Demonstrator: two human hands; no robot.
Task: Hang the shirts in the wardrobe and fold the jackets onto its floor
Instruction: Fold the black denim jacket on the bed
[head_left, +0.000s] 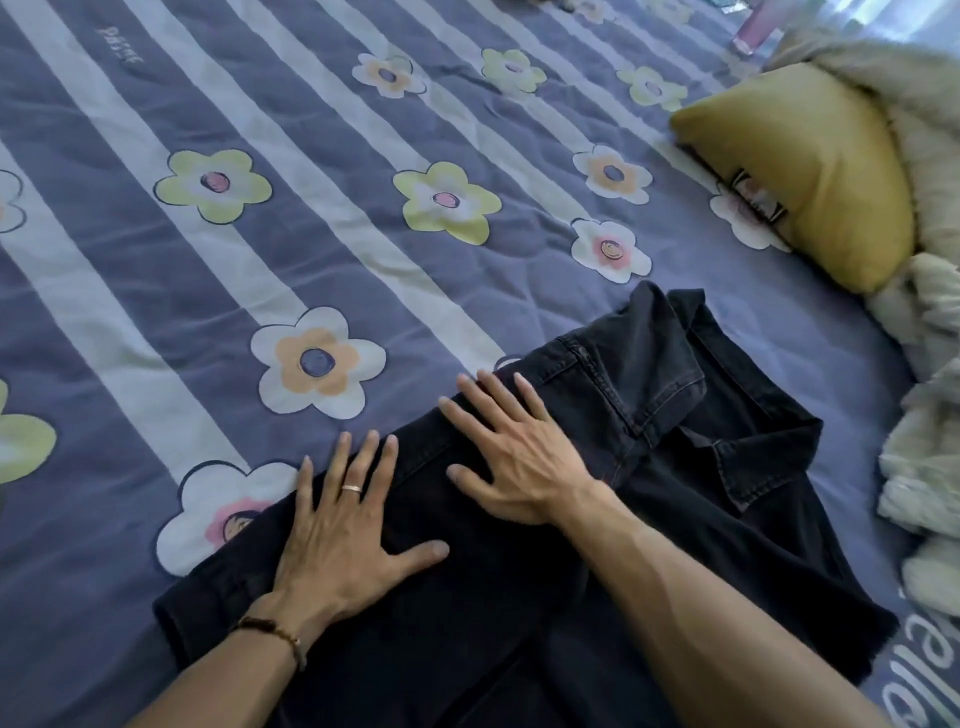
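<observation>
1. Two hands lie flat on the black denim jacket (597, 519), fingers straight and spread. The left hand (343, 535) wears a ring; the right hand (519, 457) presses nearer the collar. Neither grip holds anything.
2. The jacket is folded on the flowery bed cover (260, 234).
3. A yellow pillow (810, 166) sits well apart.

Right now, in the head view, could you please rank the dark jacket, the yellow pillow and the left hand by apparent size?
1. dark jacket
2. yellow pillow
3. left hand
The pillow lies farther from the camera, so its rank over the hand is firm.
</observation>
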